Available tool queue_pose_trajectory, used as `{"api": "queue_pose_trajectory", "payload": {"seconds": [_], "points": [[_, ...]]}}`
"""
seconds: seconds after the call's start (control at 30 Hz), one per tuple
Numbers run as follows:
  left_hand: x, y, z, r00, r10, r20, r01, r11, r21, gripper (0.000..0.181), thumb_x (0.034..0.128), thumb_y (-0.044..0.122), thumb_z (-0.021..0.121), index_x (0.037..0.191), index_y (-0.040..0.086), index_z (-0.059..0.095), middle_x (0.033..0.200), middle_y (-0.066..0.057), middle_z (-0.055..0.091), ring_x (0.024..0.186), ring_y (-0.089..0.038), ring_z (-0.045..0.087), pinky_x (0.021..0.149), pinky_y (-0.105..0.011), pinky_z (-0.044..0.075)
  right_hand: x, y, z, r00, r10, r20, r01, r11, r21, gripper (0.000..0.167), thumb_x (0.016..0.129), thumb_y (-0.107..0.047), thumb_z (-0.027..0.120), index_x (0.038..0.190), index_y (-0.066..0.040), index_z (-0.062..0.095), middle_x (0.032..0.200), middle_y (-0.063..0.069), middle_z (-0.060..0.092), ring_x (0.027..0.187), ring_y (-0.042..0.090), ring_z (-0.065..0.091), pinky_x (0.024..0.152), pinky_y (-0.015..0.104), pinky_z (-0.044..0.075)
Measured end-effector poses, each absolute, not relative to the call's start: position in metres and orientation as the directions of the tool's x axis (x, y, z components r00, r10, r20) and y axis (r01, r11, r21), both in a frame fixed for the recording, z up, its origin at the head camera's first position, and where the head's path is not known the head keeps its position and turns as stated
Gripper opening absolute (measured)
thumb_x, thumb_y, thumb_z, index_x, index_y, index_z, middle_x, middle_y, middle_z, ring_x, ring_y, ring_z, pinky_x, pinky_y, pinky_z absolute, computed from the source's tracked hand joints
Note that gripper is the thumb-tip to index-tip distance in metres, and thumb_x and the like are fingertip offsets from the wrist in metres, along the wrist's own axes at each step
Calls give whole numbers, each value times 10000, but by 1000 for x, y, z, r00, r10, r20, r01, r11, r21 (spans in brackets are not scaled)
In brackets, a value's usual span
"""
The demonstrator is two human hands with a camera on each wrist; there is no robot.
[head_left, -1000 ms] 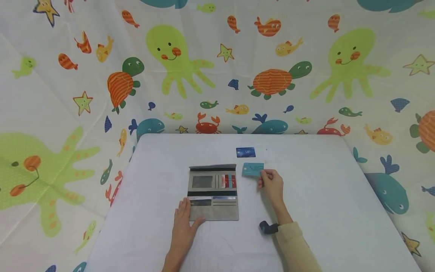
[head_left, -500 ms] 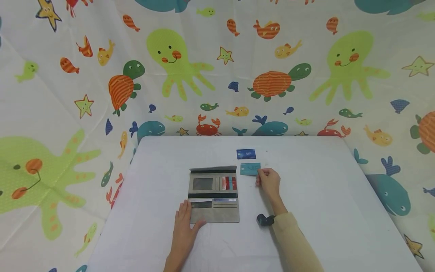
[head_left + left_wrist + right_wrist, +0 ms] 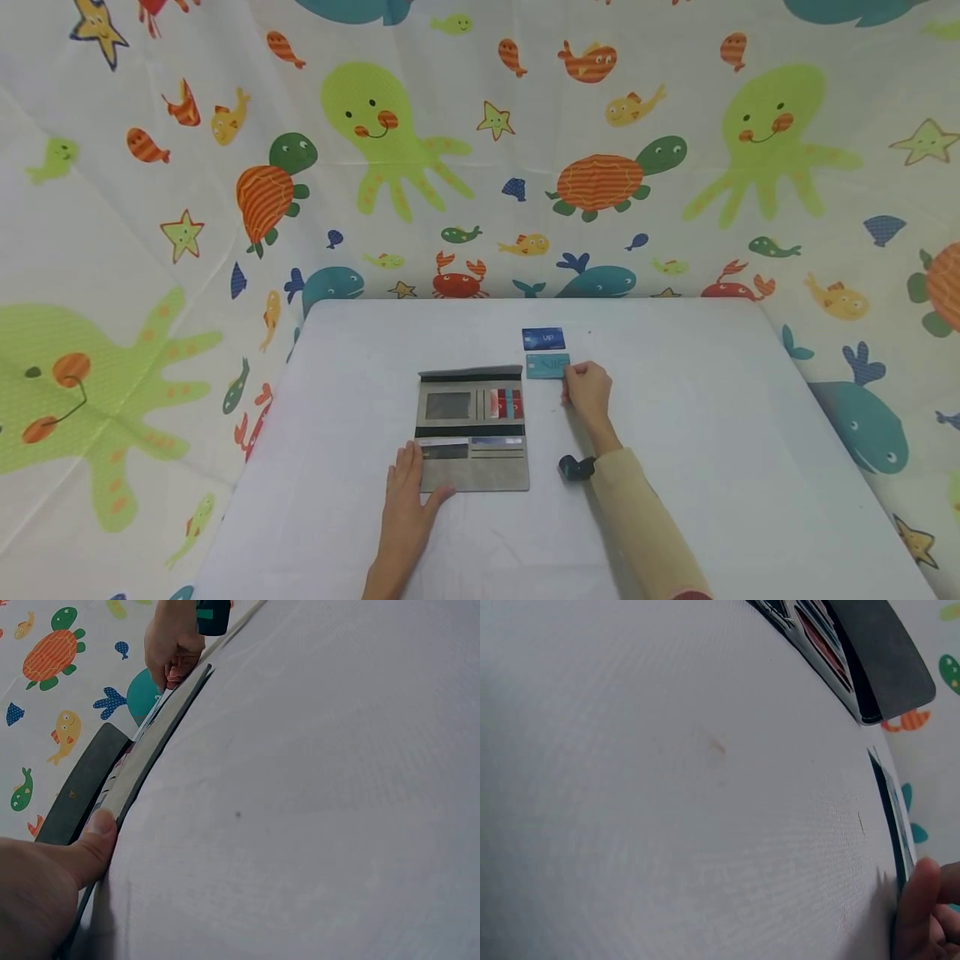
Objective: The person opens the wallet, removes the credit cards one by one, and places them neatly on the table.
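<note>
Jutting leftward from the right grip is a teal card.

We see a grey wallet lying open on the table, cards in its slots, and a teal VIP card just beside its upper right corner.

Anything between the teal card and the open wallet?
Nothing visible: only white table shows between the wallet and the teal card in the right grip. The blue card lies beyond, outside that gap.

The right wrist view's top edge crops the wallet.
</note>
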State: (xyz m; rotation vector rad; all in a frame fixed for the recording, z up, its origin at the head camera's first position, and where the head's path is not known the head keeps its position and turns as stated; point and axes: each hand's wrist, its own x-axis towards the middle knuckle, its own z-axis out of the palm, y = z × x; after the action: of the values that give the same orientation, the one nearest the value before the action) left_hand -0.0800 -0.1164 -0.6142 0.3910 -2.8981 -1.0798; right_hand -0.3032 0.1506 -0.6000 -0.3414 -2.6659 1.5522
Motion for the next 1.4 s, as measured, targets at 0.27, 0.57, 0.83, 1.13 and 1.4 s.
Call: {"api": "queue_pose_trajectory", "payload": {"seconds": [0.27,0.57,0.83,1.13,1.4], "points": [[-80,-117,-613,-968,-243,-62,-225,735,640,937,863,431,738,1554,-19,293,1657,-197,223,1554,-388,152,1279,-546,119,-307,145,-600,-968,246,-56,179,515,-838,209,963,-139,581,957,52,665,619,98,657,407,85,545,424,165,420],[-80,-117,-613,-968,-242,-60,-224,738,636,941,867,465,723,1551,-21,298,1659,-195,217,1555,-389,146,1275,-561,122,-308,141,-604,-972,233,-6,138,554,-821,203,991,-142,534,945,26,637,567,59,616,410,112,536,442,199,416],[-80,-117,-612,-970,-237,-62,-221,736,640,942,868,456,721,1558,-13,283,1660,-198,208,1556,-388,140,1283,-544,103,-311,138,-603,-975,222,-1,144,632,-761,219,1010,-148,522,950,35,628,718,146,656,530,186,588,480,224,418],[-80,-117,-613,-967,-245,-77,-237,737,634,939,871,441,731,1564,-1,277,1665,-184,203,1562,-376,133,1285,-543,105,-311,137,-602,-979,202,-20,152,668,-728,214,1027,-142,510,945,38,594,676,142,642,507,199,598,489,247,433],[-80,-116,-614,-966,-246,-82,-240,729,641,936,874,438,731,1570,12,272,1668,-174,204,1563,-373,127,1285,-542,103,-312,137,-603,-979,199,-37,165,678,-716,191,1024,-138,514,949,26,579,721,148,642,535,206,606,486,244,428]]}}
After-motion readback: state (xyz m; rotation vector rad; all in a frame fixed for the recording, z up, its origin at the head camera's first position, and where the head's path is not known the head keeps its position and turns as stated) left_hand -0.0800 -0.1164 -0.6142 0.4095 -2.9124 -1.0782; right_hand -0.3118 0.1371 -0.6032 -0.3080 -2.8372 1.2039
